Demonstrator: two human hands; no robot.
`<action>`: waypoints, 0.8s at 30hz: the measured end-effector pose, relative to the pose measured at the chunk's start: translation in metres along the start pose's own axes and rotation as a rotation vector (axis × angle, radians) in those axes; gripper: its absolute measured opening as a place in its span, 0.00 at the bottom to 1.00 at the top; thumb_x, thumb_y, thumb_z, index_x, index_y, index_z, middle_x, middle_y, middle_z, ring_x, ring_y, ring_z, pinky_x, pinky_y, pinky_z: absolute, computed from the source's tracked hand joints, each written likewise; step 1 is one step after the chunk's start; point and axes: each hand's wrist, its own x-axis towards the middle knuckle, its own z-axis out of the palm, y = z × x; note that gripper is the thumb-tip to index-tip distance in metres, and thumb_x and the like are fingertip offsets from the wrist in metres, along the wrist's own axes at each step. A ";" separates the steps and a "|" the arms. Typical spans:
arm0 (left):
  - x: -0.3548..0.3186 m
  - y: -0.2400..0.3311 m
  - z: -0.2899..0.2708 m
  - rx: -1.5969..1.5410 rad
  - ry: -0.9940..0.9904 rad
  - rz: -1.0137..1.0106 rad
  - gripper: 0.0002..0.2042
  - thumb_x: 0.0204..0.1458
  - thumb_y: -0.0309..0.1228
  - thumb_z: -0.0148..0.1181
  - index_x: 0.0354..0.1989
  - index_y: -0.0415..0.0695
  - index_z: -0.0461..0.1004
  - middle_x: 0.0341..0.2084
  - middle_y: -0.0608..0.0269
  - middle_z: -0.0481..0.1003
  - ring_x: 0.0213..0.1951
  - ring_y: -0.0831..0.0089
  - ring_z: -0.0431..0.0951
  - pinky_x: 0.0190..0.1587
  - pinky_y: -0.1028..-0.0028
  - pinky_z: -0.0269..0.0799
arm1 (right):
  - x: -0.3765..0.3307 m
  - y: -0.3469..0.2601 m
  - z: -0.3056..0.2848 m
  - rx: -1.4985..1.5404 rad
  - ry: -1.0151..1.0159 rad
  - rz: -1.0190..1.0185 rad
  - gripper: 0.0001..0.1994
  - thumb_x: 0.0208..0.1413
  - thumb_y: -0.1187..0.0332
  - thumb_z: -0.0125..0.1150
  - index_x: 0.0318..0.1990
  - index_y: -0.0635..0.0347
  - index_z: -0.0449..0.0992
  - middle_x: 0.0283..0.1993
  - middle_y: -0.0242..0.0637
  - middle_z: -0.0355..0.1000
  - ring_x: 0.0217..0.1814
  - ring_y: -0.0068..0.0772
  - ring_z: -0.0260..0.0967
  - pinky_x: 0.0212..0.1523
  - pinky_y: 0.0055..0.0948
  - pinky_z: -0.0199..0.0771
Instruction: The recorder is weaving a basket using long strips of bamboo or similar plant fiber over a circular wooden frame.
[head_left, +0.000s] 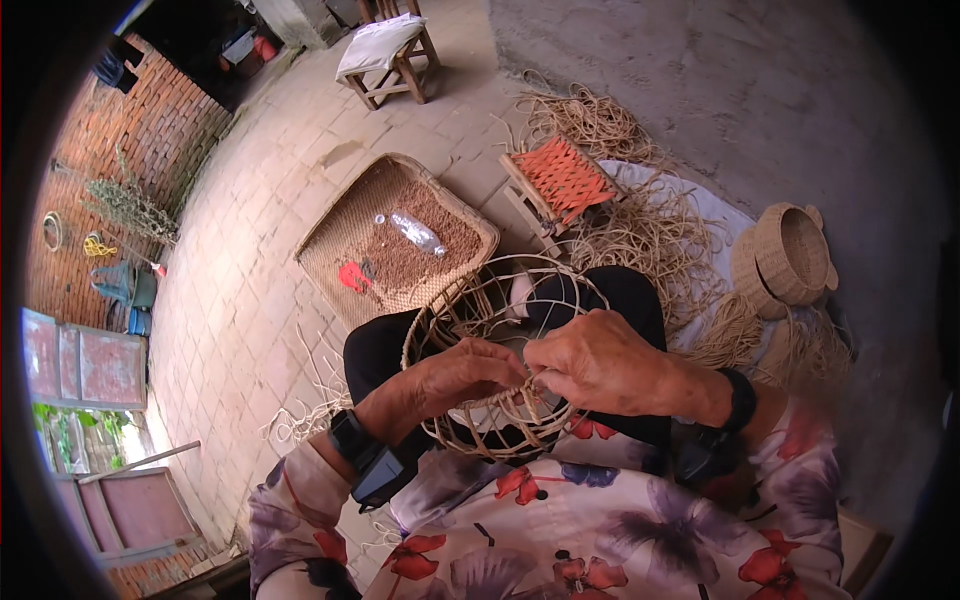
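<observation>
An unfinished open-work basket (pixel 468 432) of pale tan strands rests in my lap, between dark-trousered knees. Its thin ribs arch away from me and its lower side is a loose lattice. My left hand (pixel 462 378) is at the basket's near middle, fingers curled and pressed together on the weave. Right beside it, my right hand (pixel 607 362) pinches a strand of the basket, its fingertips almost touching the left ones. The fingertips partly hide the strand.
Ahead lies a woven tray (pixel 322 250) holding brown grains, a clear plastic bottle (pixel 418 232) and red-handled scissors (pixel 353 277). Right of it stand an orange-webbed stool (pixel 562 178), heaped loose strands (pixel 640 240) and finished woven baskets (pixel 790 255). A cushioned chair (pixel 385 50) stands farther off.
</observation>
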 end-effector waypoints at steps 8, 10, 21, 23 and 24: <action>0.002 -0.004 -0.004 -0.008 -0.036 0.017 0.06 0.49 0.30 0.61 0.33 0.42 0.77 0.29 0.74 0.74 0.32 0.88 0.70 0.34 0.87 0.63 | -0.001 -0.003 0.008 -0.150 0.058 -0.023 0.05 0.47 0.71 0.58 0.31 0.62 0.71 0.25 0.43 0.72 0.29 0.46 0.73 0.31 0.40 0.73; 0.001 -0.003 -0.003 -0.003 -0.038 0.029 0.06 0.49 0.30 0.61 0.33 0.42 0.76 0.28 0.75 0.73 0.30 0.89 0.69 0.33 0.88 0.62 | 0.000 -0.006 0.010 -0.144 0.101 -0.032 0.05 0.47 0.72 0.58 0.30 0.62 0.71 0.25 0.42 0.72 0.28 0.46 0.73 0.30 0.40 0.73; -0.005 0.002 0.004 0.121 -0.019 0.114 0.06 0.52 0.31 0.57 0.32 0.41 0.76 0.25 0.75 0.73 0.28 0.89 0.67 0.31 0.87 0.59 | 0.006 0.009 0.010 -0.106 0.193 -0.059 0.06 0.46 0.69 0.61 0.28 0.60 0.71 0.25 0.39 0.69 0.27 0.45 0.70 0.28 0.39 0.69; -0.004 -0.001 0.000 0.125 -0.023 0.119 0.06 0.52 0.31 0.57 0.32 0.41 0.75 0.26 0.73 0.74 0.28 0.88 0.68 0.31 0.86 0.60 | 0.010 0.014 0.012 -0.079 0.184 -0.070 0.06 0.46 0.69 0.60 0.27 0.60 0.71 0.25 0.39 0.70 0.27 0.45 0.70 0.28 0.39 0.69; -0.004 -0.001 -0.001 0.129 -0.028 0.122 0.06 0.52 0.31 0.57 0.31 0.41 0.75 0.26 0.72 0.74 0.28 0.88 0.68 0.32 0.86 0.61 | 0.013 0.017 0.011 -0.063 0.166 -0.060 0.06 0.46 0.69 0.60 0.27 0.60 0.71 0.25 0.39 0.70 0.27 0.45 0.71 0.28 0.39 0.69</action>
